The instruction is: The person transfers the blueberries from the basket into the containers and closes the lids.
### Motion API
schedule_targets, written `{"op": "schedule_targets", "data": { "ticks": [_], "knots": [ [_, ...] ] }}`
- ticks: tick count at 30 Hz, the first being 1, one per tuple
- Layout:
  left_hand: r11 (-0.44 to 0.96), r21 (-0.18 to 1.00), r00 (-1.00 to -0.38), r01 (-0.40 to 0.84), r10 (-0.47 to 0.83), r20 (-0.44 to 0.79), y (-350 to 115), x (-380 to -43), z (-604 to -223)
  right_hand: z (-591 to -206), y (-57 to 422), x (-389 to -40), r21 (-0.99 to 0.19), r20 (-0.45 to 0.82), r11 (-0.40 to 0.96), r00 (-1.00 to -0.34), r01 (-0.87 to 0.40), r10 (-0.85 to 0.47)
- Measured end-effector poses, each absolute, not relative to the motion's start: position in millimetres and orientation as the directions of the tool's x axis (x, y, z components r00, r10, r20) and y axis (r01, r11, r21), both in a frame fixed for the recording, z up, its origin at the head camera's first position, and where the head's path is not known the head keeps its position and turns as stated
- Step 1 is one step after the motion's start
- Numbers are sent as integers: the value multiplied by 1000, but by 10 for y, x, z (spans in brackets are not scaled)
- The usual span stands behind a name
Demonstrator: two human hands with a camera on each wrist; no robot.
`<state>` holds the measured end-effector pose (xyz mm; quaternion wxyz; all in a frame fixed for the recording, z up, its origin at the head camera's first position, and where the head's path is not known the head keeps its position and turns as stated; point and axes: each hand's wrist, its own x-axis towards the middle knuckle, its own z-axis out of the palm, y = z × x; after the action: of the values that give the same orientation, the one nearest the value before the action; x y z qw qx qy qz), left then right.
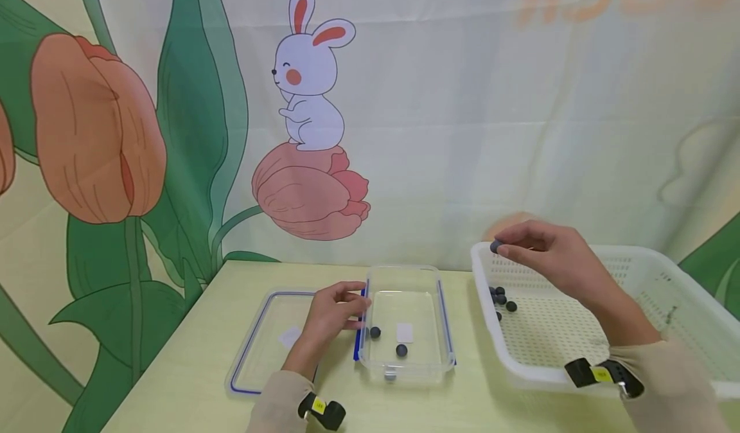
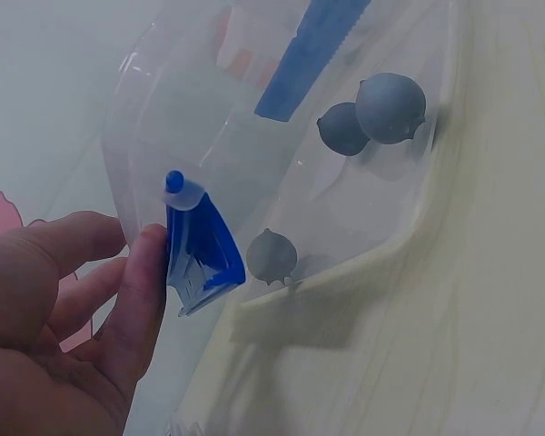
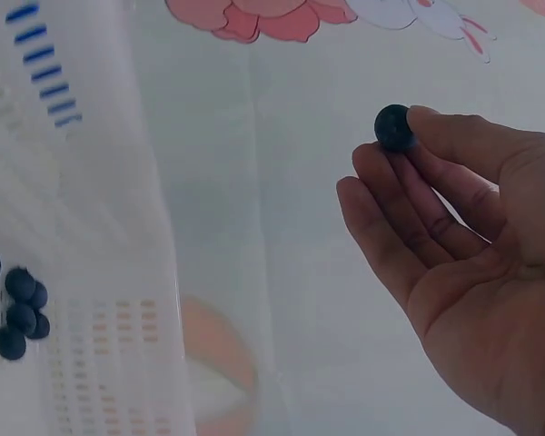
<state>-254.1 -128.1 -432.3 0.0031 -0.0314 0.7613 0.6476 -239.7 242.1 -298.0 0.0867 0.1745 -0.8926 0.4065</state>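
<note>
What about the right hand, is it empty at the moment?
No, the right wrist view shows the right hand holding a small, round, dark blue ball at its fingertips.

On my feed I see a pale yellow tabletop (image 1: pixel 185 372). Lying directly on it, at left, is a flat clear lid (image 1: pixel 263 356) edged in blue, partly hidden from me; beside it stands a clear container (image 1: pixel 419 311); at right, apart from both, a white perforated basket (image 1: pixel 549 336).

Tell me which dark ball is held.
The dark ball pinched by the right hand; the others lie in the white basket or the clear plastic container.
</note>
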Motion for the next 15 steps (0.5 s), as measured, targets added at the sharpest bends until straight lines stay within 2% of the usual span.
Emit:
{"op": "schedule_targets", "data": {
  "ticks": [8,15],
  "knots": [
    [180,982,-998,-54,-50,-46,-1279,-2533,-4325,-3098,2210,-2224,-789,314,465,-914,-402,-257],
    [165,985,-998,-55,-46,-48,-1285,-2552,-4339,-3203,1926,-2059,-816,297,414,-906,-404,-301]
  ]
}}
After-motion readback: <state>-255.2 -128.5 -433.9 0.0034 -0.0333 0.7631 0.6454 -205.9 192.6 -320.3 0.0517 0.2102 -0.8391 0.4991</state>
